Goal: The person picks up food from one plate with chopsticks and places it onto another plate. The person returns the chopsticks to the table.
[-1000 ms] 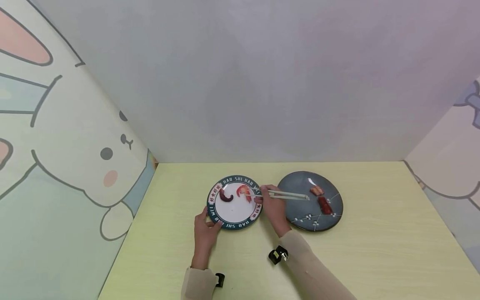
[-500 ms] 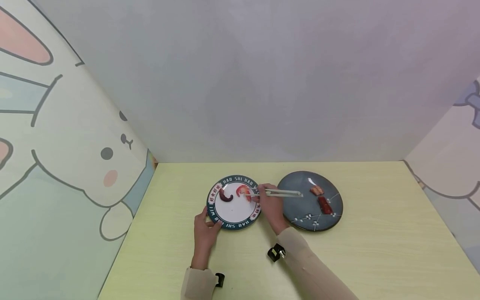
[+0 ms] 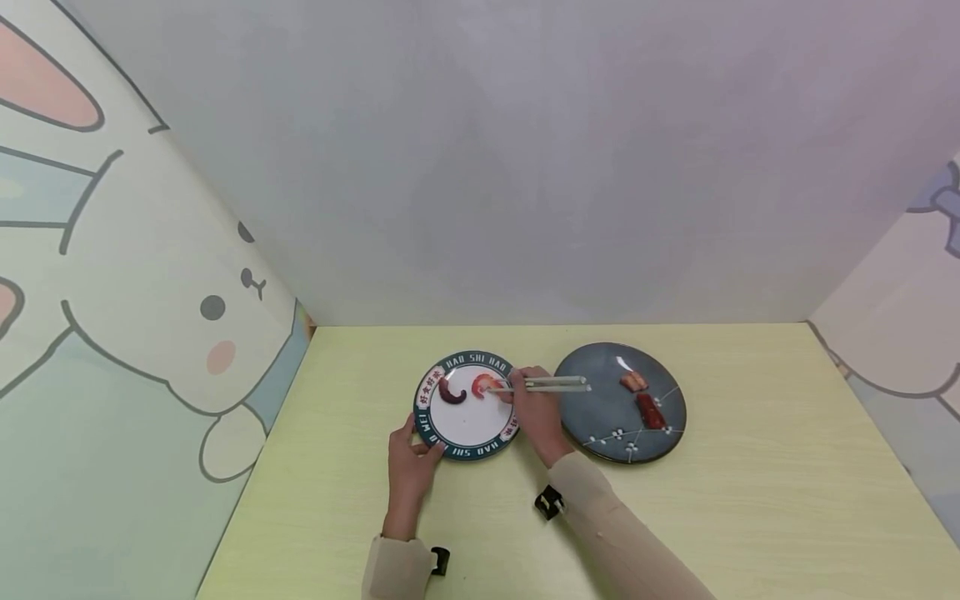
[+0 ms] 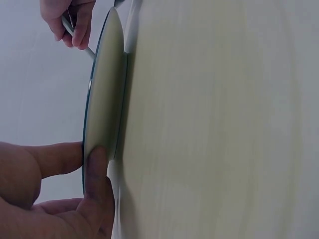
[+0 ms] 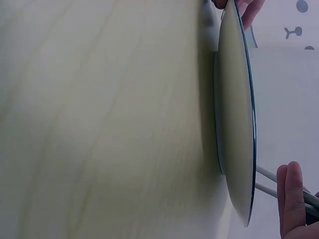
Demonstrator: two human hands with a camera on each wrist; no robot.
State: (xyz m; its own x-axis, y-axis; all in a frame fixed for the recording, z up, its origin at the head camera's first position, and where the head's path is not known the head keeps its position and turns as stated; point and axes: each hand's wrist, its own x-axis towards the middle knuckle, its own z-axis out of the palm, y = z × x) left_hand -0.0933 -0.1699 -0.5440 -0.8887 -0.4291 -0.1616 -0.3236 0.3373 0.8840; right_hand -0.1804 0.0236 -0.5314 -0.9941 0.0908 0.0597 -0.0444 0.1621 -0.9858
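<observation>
My left hand (image 3: 412, 467) grips the near-left rim of the white plate with a green lettered border (image 3: 468, 451); in the left wrist view thumb and fingers (image 4: 97, 174) pinch its edge. Chopsticks (image 3: 558, 385) are held in my right hand (image 3: 536, 412) over the plate's right side, their tips at an orange-red shrimp-like piece (image 3: 486, 384). Whether they grip it I cannot tell. A dark red curled piece (image 3: 452, 392) lies to its left. The right wrist view shows my right hand (image 5: 295, 204) beside the plate (image 5: 237, 114), whose top is hidden.
Just right of my right hand, a dark blue-grey plate (image 3: 600, 367) with a blossom pattern bears a pinkish piece (image 3: 634, 381) and a dark red piece (image 3: 650, 412). Both plates stand on a pale yellow table (image 3: 750, 467). A grey wall (image 3: 525, 167) rises behind.
My right hand has shifted slightly left, and the chopsticks' rear ends have swung left. The shrimp-like piece looks more curled or turned. My left hand has stayed on the rim.
</observation>
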